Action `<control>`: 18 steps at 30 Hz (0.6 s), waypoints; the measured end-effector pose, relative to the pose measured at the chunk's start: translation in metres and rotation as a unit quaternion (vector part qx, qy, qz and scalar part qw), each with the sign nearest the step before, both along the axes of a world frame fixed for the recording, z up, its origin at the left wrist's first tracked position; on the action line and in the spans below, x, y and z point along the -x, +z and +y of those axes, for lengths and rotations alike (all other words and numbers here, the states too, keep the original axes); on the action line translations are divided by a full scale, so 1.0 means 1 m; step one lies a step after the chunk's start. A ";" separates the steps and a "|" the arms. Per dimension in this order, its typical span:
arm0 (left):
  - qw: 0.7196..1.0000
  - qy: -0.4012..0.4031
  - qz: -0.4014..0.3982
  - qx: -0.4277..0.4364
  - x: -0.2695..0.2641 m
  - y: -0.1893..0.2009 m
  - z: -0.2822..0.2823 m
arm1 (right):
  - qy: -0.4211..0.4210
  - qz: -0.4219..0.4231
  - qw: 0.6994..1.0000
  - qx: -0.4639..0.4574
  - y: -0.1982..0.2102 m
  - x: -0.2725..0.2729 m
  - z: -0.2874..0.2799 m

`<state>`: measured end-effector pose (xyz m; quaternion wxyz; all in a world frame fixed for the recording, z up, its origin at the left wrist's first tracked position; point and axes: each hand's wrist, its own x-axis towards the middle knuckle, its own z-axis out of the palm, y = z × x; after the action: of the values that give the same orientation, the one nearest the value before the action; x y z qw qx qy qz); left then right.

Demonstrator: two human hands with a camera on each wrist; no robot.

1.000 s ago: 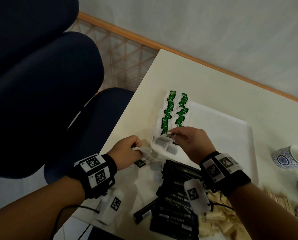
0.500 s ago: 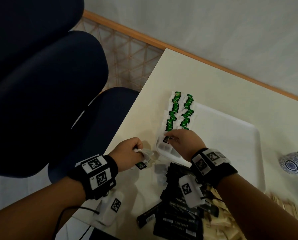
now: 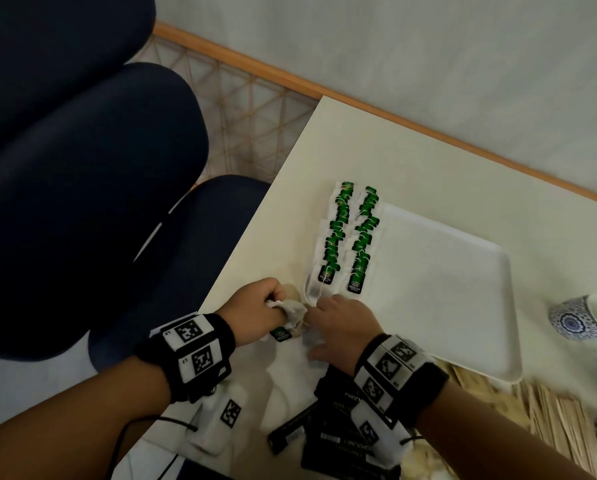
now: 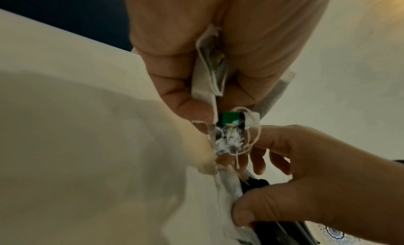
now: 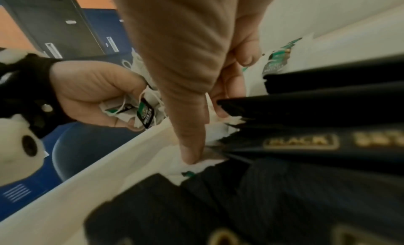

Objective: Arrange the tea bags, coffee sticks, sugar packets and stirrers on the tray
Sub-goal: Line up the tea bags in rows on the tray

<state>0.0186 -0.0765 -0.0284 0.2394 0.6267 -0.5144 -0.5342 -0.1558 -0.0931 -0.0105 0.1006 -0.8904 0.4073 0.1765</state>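
White paper and thin string fill the left hand point(image 3: 255, 311), whose curled fingers grip a bunch of tea bags point(image 3: 291, 311) with a green-and-black tag point(image 3: 283, 333) dangling beneath, just off the near-left corner of the tray point(image 3: 463, 306). Just beside it, the right hand point(image 3: 342, 329) reaches down with its fingers extended, thumb and fingertips touching loose tea bags point(image 5: 196, 165) that lie on the table point(image 3: 428, 161) at the edge of the coffee sticks; whether it pinches one cannot be told. In the left wrist view a string loops between the two hands.

Two rows of tea bags with green tags point(image 3: 350, 240) run along the left edge of the white tray, overlapping one another from its far-left corner to near its near-left corner. The rest of the tray's surface is bare.

Black coffee sticks point(image 3: 335, 441) lie in a loose heap at the table's near edge, under the right wrist. Wooden stirrers point(image 3: 549, 417) are piled by the tray's near-right corner. Blue-patterned cups point(image 3: 581, 322) stand at the table's right edge. Dark blue chairs point(image 3: 82, 168) sit beyond the table's left edge.
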 end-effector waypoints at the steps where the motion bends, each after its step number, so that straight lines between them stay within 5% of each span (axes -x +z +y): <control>1: 1.000 0.000 0.001 0.003 0.000 0.000 0.000 | 0.002 -0.006 1.000 0.007 0.000 -0.002 0.000; 6: 1.000 -0.002 0.009 0.017 -0.003 -0.001 0.005 | -0.100 -0.098 0.987 -0.081 0.006 0.003 -0.010; 13: 1.000 0.007 0.016 0.017 -0.001 -0.004 0.008 | -0.235 -0.289 0.919 -0.125 0.022 0.024 -0.026; 18: 1.000 0.011 0.019 0.022 -0.001 -0.003 0.005 | -0.222 -0.406 0.873 -0.155 0.034 0.037 -0.035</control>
<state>0.0191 -0.0714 -0.0311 0.2686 0.6166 -0.5149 -0.5316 -0.1926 -0.1278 0.0235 0.4305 -0.7425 0.4852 -0.1672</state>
